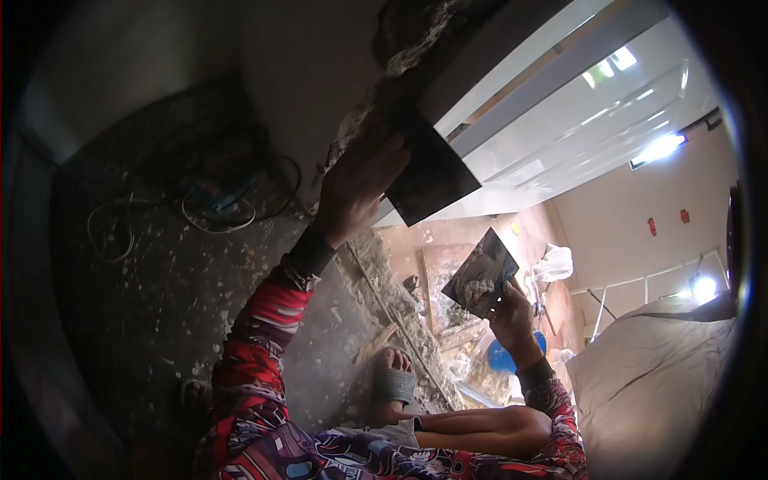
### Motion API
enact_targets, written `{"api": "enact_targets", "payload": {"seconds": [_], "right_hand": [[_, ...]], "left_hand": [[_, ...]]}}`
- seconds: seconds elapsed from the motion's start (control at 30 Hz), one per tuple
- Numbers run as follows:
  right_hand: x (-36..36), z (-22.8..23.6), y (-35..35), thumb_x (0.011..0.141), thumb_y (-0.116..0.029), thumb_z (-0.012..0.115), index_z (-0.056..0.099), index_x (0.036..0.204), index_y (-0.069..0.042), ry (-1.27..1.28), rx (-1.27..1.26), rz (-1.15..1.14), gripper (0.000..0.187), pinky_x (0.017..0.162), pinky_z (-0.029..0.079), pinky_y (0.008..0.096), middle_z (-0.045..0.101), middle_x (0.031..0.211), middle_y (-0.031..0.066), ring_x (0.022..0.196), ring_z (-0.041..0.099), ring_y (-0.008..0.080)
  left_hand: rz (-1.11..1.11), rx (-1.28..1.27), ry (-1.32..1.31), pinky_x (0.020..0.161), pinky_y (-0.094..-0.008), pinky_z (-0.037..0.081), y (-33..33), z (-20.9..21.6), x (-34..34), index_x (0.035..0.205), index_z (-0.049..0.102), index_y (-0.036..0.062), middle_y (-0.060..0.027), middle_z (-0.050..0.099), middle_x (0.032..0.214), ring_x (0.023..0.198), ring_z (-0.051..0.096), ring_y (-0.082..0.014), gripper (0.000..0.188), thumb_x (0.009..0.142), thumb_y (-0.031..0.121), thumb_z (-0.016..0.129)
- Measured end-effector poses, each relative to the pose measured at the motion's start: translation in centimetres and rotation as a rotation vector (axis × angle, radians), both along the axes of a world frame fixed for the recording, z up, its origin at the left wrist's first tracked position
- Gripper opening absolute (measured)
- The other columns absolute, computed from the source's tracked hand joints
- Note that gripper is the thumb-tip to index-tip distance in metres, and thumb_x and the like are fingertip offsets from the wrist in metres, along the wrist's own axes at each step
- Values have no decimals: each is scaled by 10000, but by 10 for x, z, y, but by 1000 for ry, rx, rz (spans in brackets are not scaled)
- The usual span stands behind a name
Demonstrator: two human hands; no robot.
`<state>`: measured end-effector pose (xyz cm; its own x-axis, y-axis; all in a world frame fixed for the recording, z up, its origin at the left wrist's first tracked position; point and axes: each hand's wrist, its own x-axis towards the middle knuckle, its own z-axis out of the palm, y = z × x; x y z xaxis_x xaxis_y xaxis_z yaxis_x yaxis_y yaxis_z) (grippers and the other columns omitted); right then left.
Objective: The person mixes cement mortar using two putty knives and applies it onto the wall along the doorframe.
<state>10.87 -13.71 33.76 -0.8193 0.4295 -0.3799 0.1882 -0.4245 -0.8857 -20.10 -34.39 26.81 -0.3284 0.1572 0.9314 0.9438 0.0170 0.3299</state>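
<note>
Thin dark square plate with a lumpy pale-grey mass on it [480, 276] is sitting tilted in the right hand [514, 318], whose fingers and thumb are pinching its lower right edge. The left hand [356, 188] is holding a thin, plain black square plate [440, 176], its fingers overlapping the left side, near a rough, crumbly grey edge [410, 58]. Beyond both plates, a glossy white panelled surface [592, 136] is slanting upward. Below, a foot in a grey strapped sandal [394, 386] is resting on the paint-speckled grey floor [176, 312].
</note>
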Motion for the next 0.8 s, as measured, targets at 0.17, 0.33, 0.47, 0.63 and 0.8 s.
{"api": "enact_targets", "payload": {"seconds": [0.17, 0.33, 0.47, 0.63, 0.8], "right_hand": [[-5, 0, 0, 994, -202, 462, 463, 1371, -63, -7, 7, -35, 402, 925, 544, 425, 613, 1269, 100, 1106, 639, 244], [-10, -8, -3, 1005, -183, 438, 473, 1363, -55, 27, -33, -6, 382, 948, 532, 442, 612, 1276, 102, 1126, 631, 249], [-10, -22, 6, 1005, -185, 441, 463, 1377, -55, 40, -42, 38, 395, 905, 557, 435, 612, 1273, 99, 1118, 633, 242], [-17, -58, 26, 993, -169, 498, 478, 1364, -42, -40, -84, -32, 393, 828, 571, 402, 619, 1228, 90, 1038, 640, 217], [-54, -51, 20, 1017, -127, 457, 514, 1305, -25, -16, -62, -49, 310, 780, 589, 371, 631, 1122, 91, 911, 672, 208]], "left_hand": [[6, -118, -69, 1035, -444, 465, -15, -41, 14, 1193, 669, 46, -157, 607, 1324, 1270, 553, -339, 493, 729, -113, 612], [4, -230, -125, 1045, -453, 453, -47, -100, 36, 1233, 653, 50, -158, 593, 1346, 1270, 552, -336, 527, 730, -104, 614], [19, -431, -251, 1024, -448, 465, -90, -147, 65, 1283, 620, 65, -151, 618, 1305, 1221, 584, -340, 486, 823, -83, 565], [-79, -304, -698, 828, -377, 544, -87, -132, 92, 1165, 669, 11, -170, 689, 1133, 985, 693, -281, 247, 931, 6, 591], [-237, -211, -1262, 668, -286, 549, -76, -57, 101, 1043, 652, -14, -65, 671, 882, 735, 639, -124, 146, 988, 100, 580]]}}
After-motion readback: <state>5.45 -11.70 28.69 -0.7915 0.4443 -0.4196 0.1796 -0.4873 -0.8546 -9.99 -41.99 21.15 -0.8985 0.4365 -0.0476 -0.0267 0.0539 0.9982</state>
